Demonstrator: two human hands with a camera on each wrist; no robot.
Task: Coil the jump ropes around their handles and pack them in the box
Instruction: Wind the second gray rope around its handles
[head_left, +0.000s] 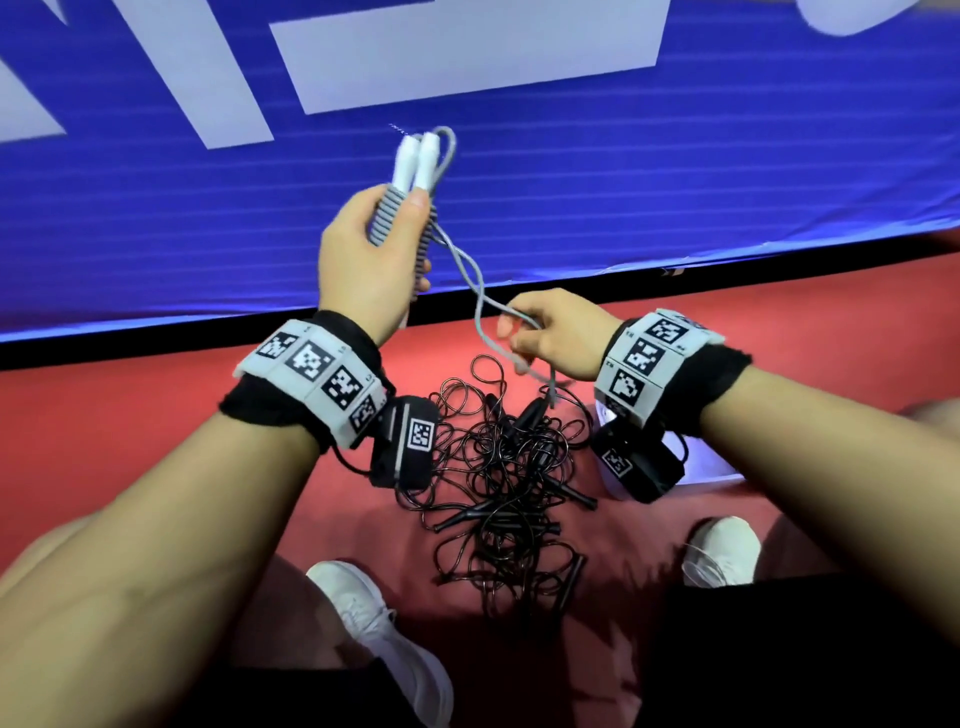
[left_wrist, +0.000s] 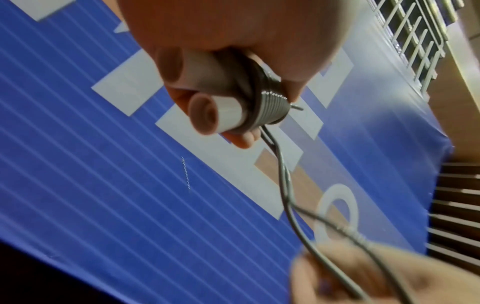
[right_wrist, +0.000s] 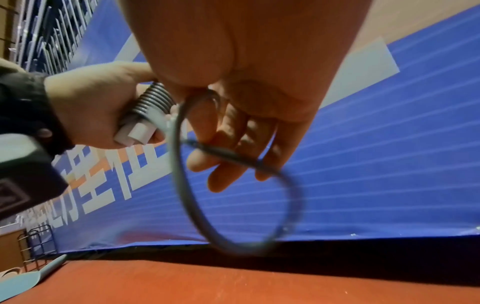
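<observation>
My left hand (head_left: 371, 249) grips the two white handles (head_left: 415, 158) of a grey jump rope, held upright side by side, with grey rope coiled tightly round them (left_wrist: 270, 107). A doubled free length of the grey rope (head_left: 470, 275) runs down and right to my right hand (head_left: 545, 332), which pinches its end loop (right_wrist: 241, 205) below and to the right of the handles. On the red floor between my feet lies a tangled heap of black jump ropes (head_left: 509, 478) with black handles. A white box (head_left: 701, 467) shows partly behind my right wrist.
A blue banner (head_left: 571, 182) with white lettering stands along the far side, a black strip at its foot. My white shoes (head_left: 374, 634) (head_left: 722, 551) flank the black heap on the red floor (head_left: 104, 441). A metal railing (left_wrist: 415, 41) stands beyond the banner.
</observation>
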